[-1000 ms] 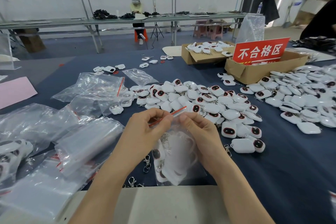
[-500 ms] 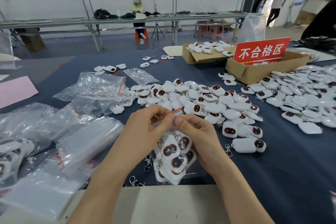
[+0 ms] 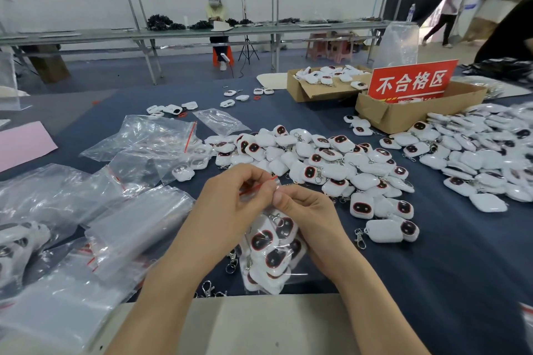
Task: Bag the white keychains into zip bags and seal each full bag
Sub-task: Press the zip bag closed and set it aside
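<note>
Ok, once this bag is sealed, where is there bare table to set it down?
Best is the bare blue cloth right of the right hand, bordered by the centre keychain pile above and the right keychain pile beyond. A narrower strip runs between that pile and the cardboard boxes. Left is crowded with loose zip bags.

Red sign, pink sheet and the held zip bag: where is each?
red sign (image 3: 411,83), head view, middle of its face.
pink sheet (image 3: 23,143), head view, its flat middle.
held zip bag (image 3: 271,251), head view, its clear front.
</note>
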